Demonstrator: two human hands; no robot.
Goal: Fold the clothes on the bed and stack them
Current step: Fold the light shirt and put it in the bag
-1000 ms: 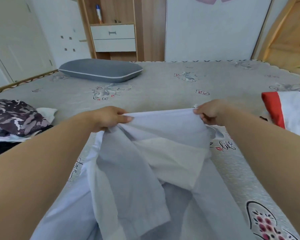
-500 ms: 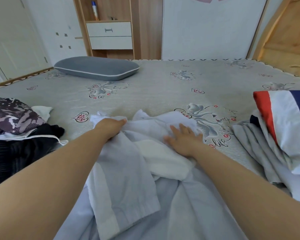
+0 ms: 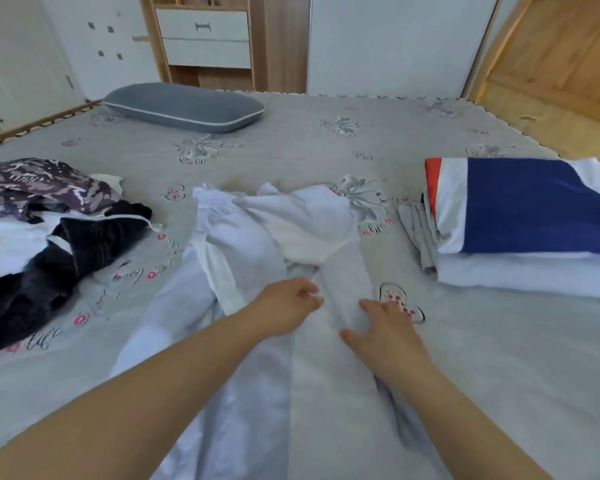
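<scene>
Both hands moved down-frame off the waistband. Left hand [image 3: 284,306] pinches pale trousers [image 3: 326,358] at center; right hand [image 3: 387,327] lies flat beside. Legs run toward bottom edge.

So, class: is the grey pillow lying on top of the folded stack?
No: the grey pillow lies alone at the bed's far side, apart from the folded stack at right.

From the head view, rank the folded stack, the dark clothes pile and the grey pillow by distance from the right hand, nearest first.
From the right hand:
1. Folded stack, right side of the bed.
2. Dark clothes pile, left side.
3. Grey pillow, far end, left of centre.
</scene>
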